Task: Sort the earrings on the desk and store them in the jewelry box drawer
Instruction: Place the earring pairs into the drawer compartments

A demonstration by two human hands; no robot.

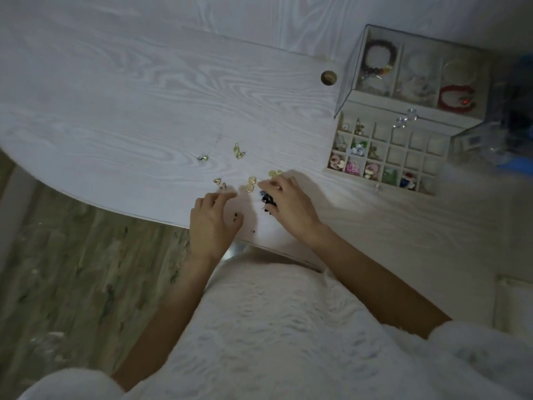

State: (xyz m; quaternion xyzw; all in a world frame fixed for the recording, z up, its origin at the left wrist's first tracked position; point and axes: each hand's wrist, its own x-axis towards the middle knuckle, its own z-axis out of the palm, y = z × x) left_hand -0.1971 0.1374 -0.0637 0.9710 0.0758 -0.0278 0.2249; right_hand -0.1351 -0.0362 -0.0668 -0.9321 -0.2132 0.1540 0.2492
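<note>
A pale wood-grain desk [144, 90] fills the view, with wooden flooring [72, 269] below its edge, left of the hands. Beyond and to the right of the right hand [288, 203] stands a glass-topped jewelry box [415, 73], its gridded drawer [386, 160] pulled open, several cells holding colourful pieces. Small gold earrings [238, 151] lie scattered just beyond both hands. The left hand [213, 223] rests with fingers loosely spread; the right pinches a dark earring [266, 199].
</note>
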